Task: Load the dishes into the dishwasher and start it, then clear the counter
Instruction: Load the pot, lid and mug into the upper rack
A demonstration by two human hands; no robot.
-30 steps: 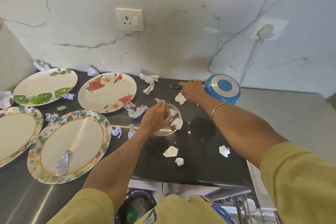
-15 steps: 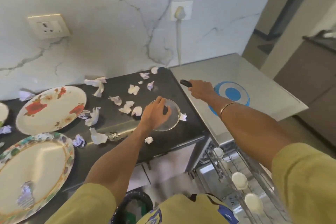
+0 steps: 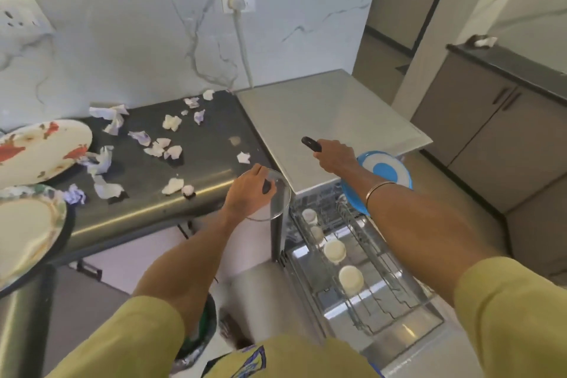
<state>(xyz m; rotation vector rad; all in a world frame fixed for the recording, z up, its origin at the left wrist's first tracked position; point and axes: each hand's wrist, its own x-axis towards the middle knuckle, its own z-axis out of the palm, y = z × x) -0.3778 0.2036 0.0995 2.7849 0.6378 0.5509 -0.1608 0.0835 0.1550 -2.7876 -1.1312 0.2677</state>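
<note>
My right hand (image 3: 333, 156) grips the black handle of a blue pan (image 3: 383, 173), held bottom-up over the back of the open dishwasher's pulled-out rack (image 3: 368, 258). My left hand (image 3: 250, 195) holds a round glass lid (image 3: 277, 199) by its black knob, just off the counter's right front corner. Several white cups (image 3: 334, 250) stand upside down in the rack. A red-flowered plate (image 3: 40, 150) and a patterned-rim plate (image 3: 27, 233) lie at the left on the dark counter (image 3: 211, 132).
Crumpled paper scraps (image 3: 159, 144) litter the counter. The dishwasher's grey top (image 3: 331, 116) adjoins the counter on the right. A bin with a green liner (image 3: 202, 328) stands on the floor below me. Grey cabinets (image 3: 491, 144) line the right side.
Both hands have moved right and toward me, off the counter: the pan now hangs over the dishwasher rack and the lid past the counter's corner. My view has swung right.
</note>
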